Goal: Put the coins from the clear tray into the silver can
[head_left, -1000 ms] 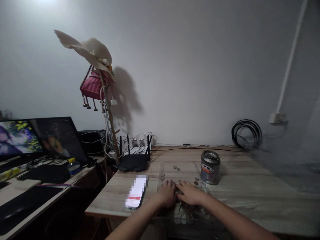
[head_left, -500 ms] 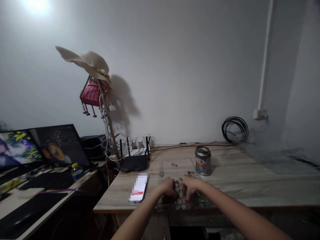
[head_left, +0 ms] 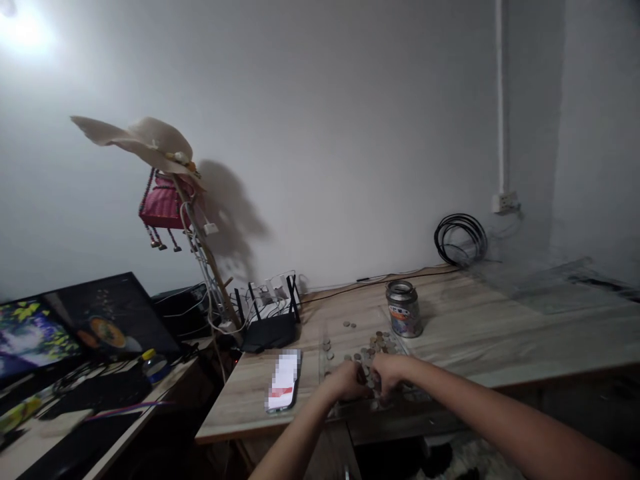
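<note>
In the head view, the left hand and the right hand are lowered close to each other over the near part of a clear tray, with a narrow gap between them. Fingers on both hands are curled downward among coins; I cannot tell whether either hand is closed on any. The coins lie in the tray on the worktop, most of them clustered around and just beyond the hands, a few near the left edge and two apart toward the back. A metal tin with a printed label stands upright just beyond the tray, on the right. A phone with its screen lit lies left of the tray, and a black router sits behind the phone.
</note>
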{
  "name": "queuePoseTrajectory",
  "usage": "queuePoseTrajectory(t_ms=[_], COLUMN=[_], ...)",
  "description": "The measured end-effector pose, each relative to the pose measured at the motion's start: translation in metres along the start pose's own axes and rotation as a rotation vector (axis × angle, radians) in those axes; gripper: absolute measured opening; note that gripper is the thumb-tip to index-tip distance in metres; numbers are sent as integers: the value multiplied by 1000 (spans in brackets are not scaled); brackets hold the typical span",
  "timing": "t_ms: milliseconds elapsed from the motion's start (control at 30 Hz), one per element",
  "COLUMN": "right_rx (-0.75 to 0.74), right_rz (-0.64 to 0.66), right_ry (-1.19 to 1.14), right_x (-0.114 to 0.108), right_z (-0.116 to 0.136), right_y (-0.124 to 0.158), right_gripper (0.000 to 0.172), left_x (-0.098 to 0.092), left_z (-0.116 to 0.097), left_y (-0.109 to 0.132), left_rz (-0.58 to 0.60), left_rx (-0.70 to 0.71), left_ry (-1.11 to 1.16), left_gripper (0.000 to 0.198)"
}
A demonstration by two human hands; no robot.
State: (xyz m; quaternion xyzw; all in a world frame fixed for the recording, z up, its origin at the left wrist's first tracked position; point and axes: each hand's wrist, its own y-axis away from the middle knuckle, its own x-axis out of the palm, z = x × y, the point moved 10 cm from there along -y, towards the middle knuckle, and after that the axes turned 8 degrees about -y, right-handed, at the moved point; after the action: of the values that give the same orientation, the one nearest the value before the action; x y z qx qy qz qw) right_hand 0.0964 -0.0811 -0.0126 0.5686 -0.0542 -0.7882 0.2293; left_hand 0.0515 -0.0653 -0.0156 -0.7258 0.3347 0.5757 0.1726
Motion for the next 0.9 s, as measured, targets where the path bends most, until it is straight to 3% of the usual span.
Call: queuePoseTrajectory(t_ms=[200, 367, 533, 700, 800, 900], right_rx=[-10, 22, 60, 76, 44, -86], right_rz=[82, 187, 313, 391, 325, 66], right_ry=[-23, -98, -199, -274, -336, -525], right_x=[5, 11, 18, 27, 15, -34], right_z=[-4, -13, -18, -19, -23, -25], right_y=[6, 4, 0, -2, -8, -22], right_gripper=[22, 22, 21, 18, 18, 18], left_x=[4, 0, -3, -21, -32, -23], left_z=[-21, -14, 4, 12, 18, 26], left_y=[8, 6, 0, -17, -39, -68], left_rz=[98, 61, 78, 53, -8, 38], left_rx=[116, 93, 51, -1, -45, -162], left_ry=[-37, 65, 370, 900, 1205, 1440], left_gripper=[21, 28, 29, 34, 30, 27])
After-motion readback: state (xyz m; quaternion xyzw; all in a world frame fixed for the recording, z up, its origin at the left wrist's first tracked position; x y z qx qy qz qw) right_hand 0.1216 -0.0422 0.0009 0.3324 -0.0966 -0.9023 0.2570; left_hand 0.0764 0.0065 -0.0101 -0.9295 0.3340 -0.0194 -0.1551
